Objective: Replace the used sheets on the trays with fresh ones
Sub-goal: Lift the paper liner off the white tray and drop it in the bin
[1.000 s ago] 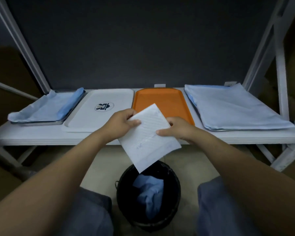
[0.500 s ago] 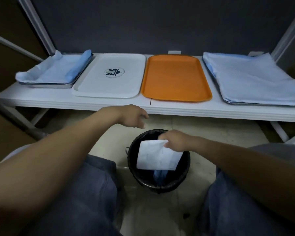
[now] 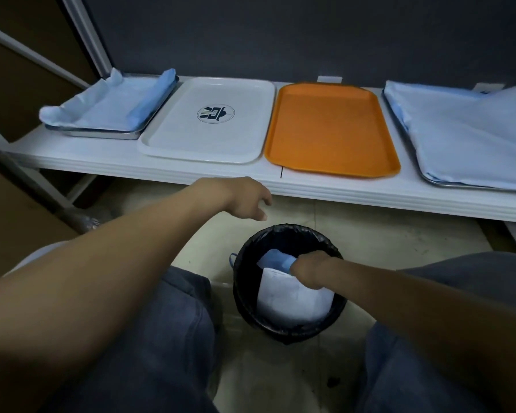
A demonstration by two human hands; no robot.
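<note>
Below the shelf [image 3: 173, 174], right hand [image 3: 309, 269] holds white sheet [image 3: 292, 301] in bin [image 3: 246, 281].

Gap btwn shelf [image 3: 370, 199] & bin [image 3: 240, 296], sheets [image 3: 292, 298] inside

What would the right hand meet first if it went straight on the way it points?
Likely the blue sheet crumpled in the bin, right ahead of the right hand; the white sheet lies just below. Depth is unclear.
</note>
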